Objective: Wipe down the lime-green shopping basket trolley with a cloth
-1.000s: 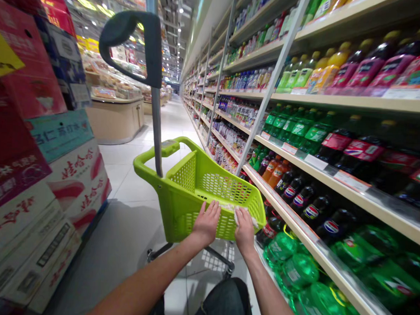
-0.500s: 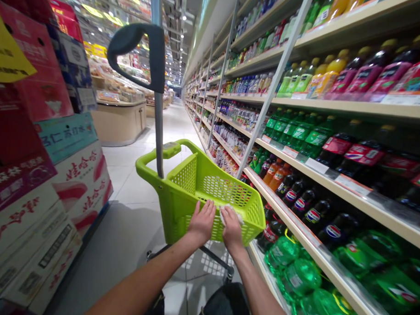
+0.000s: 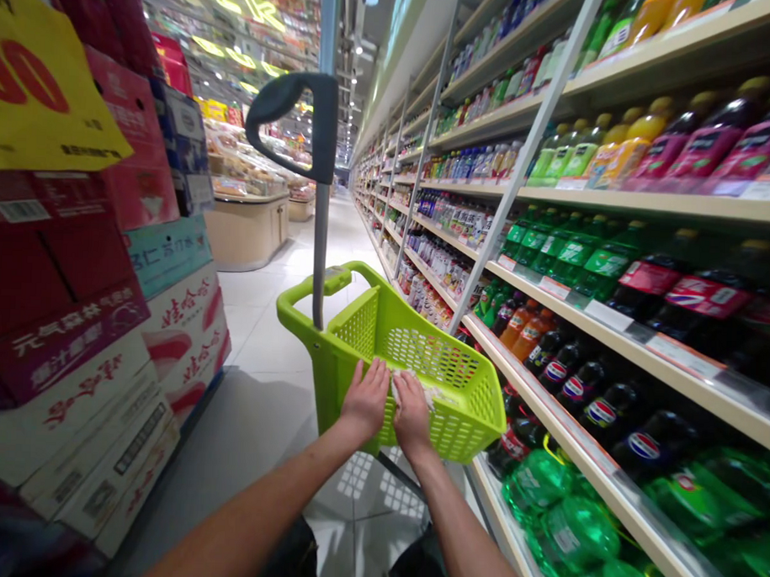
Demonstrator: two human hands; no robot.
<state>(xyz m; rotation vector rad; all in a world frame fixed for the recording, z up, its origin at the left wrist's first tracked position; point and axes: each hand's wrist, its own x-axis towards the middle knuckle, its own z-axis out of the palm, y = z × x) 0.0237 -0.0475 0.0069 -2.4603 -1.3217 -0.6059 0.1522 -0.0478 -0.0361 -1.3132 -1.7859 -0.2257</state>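
While both my arms reach forward, my left hand [image 3: 365, 399] lies open, fingers spread flat over the left half of the near rim of the green basket [image 3: 465, 422]. My right hand [image 3: 411, 411] sits just beside it on the same rim, pressing a white cloth [image 3: 429, 394] against the edge; whether its fingers clamp the cloth I cannot tell. From the basket's far left corner the grey handle [image 3: 302, 121] rises upright. Soda bottles [image 3: 608, 410] fill the shelves on the right, and stacked cartons [image 3: 169, 331] stand on the left.
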